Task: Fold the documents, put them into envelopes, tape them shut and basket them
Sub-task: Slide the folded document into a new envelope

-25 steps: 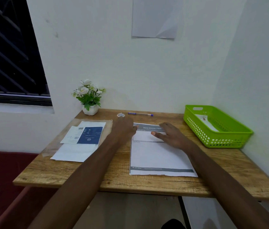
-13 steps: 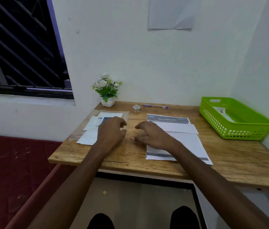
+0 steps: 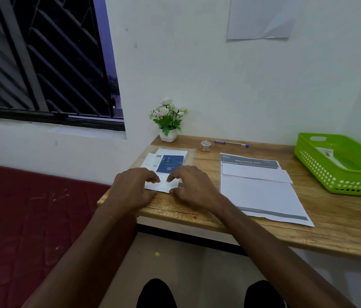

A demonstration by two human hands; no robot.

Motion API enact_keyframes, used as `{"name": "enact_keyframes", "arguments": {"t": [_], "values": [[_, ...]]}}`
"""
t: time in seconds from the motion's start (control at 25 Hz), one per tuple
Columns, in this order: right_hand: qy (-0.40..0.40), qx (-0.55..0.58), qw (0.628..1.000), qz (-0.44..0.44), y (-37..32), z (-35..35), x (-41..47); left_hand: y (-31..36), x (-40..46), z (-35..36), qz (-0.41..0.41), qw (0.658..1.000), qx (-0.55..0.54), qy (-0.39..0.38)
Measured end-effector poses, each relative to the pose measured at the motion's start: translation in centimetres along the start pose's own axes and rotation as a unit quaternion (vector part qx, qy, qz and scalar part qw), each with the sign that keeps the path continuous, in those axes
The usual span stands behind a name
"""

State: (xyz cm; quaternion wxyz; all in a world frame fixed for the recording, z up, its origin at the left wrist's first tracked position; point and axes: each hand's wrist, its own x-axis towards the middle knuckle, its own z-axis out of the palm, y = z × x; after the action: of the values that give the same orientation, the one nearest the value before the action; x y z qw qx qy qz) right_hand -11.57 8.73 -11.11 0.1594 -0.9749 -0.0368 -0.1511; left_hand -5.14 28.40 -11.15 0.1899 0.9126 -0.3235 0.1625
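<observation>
A stack of white sheets and envelopes, topped by a blue-printed one (image 3: 170, 163), lies at the table's left end. My left hand (image 3: 134, 190) and my right hand (image 3: 194, 187) meet over its near edge, fingers curled. Both hold a white sheet (image 3: 163, 185), the right thumb and forefinger pinching its near right corner. A large document with a grey header (image 3: 261, 196) lies flat to the right, with a white folded piece (image 3: 257, 174) across its upper part. A tape roll (image 3: 205, 145) stands behind. The green basket (image 3: 308, 158) at the far right holds one envelope (image 3: 328, 154).
A blue pen (image 3: 230, 143) lies by the wall behind the document. A small white pot of flowers (image 3: 168, 123) stands in the back left corner of the wooden table (image 3: 197, 210). A barred window is on the left; my knees show below the table edge.
Both hands left the large document and moved left to the stack, where they now hold the white sheet. The camera has pulled back and swung left.
</observation>
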Motion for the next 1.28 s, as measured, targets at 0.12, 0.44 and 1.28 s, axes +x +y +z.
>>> {"name": "enact_keyframes", "arguments": {"t": [0.12,0.44,1.28], "values": [[0.000,0.005,1.000,0.007,-0.3,0.4,0.2,-0.4,-0.2,0.1,0.040,0.999,0.022,0.008],[-0.010,0.015,1.000,0.007,-0.1,1.4,-0.2,-0.2,0.2,1.3,0.118,0.990,0.074,0.020],[0.040,0.027,0.999,-0.012,0.2,2.3,0.2,-1.9,-2.7,1.6,0.090,0.960,-0.219,0.146]]}}
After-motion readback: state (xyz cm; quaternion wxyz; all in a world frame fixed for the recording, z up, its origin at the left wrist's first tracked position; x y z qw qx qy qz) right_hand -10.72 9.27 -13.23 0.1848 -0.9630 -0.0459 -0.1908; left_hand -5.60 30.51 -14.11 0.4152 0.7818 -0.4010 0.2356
